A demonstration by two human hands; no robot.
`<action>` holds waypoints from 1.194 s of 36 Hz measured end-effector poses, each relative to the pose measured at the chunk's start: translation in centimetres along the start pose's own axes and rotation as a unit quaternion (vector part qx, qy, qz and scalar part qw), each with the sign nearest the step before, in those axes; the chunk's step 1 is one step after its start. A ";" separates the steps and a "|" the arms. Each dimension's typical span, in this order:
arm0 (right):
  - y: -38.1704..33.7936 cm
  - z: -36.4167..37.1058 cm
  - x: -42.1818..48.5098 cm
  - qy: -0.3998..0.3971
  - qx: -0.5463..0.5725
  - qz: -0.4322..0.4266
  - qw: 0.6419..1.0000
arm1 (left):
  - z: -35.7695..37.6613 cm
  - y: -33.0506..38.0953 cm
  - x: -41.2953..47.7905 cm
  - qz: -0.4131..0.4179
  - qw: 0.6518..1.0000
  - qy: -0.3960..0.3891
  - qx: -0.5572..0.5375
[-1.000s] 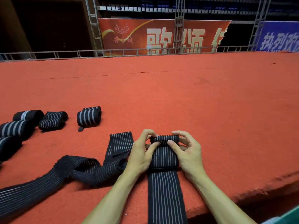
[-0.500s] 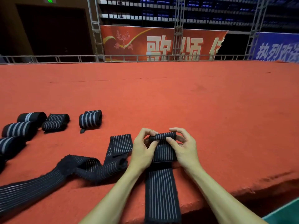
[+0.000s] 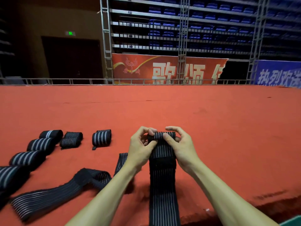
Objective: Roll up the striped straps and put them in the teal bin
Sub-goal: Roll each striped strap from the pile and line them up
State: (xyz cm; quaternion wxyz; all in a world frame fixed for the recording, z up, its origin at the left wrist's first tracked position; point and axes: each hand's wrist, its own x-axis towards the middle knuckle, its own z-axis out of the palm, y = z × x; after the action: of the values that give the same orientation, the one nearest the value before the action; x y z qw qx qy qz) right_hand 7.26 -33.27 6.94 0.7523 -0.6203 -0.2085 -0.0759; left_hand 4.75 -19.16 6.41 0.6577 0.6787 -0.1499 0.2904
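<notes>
Strap (image 3: pixel 163 185), black with thin pale stripes, lay flat on the red stage (image 3: pixel 219 128), running from the near edge away from the person. Its far end was wound into a small roll (image 3: pixel 160 135). Both hands gripped that roll: the left hand (image 3: pixel 140 149) pinched its left end between thumb and curled fingers, and the right hand (image 3: pixel 183 147) pinched the right end the same way. A plain black patch crossed the strap just below the hands. To the left a second strap (image 3: pixel 48 199) lay loose and twisted, partly under the left forearm. Farther left, six rolled straps (image 3: pixel 101 138) sat on the stage, five of them in a close cluster. Beyond the stage hung a red banner (image 3: pixel 138 67).
</notes>
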 end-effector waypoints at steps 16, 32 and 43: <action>-4.4 0.9 -1.5 -0.113 -0.056 -0.014 0.992 | -0.7 3.5 -0.9 -0.114 0.982 -0.150 -0.014; -5.7 3.0 -1.7 -0.068 0.033 0.050 0.996 | -2.1 5.3 -0.3 0.006 0.997 -0.074 -0.004; -4.7 3.0 -1.3 -0.077 0.052 0.035 0.995 | -2.0 5.0 0.0 -0.151 0.982 -0.065 -0.090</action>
State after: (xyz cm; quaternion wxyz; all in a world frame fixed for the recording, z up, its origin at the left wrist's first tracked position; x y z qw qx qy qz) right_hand 3.73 -31.61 11.05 0.7671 -0.5916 -0.2481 0.0093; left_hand 1.37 -17.64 10.36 0.7411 0.6493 -0.1135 0.1279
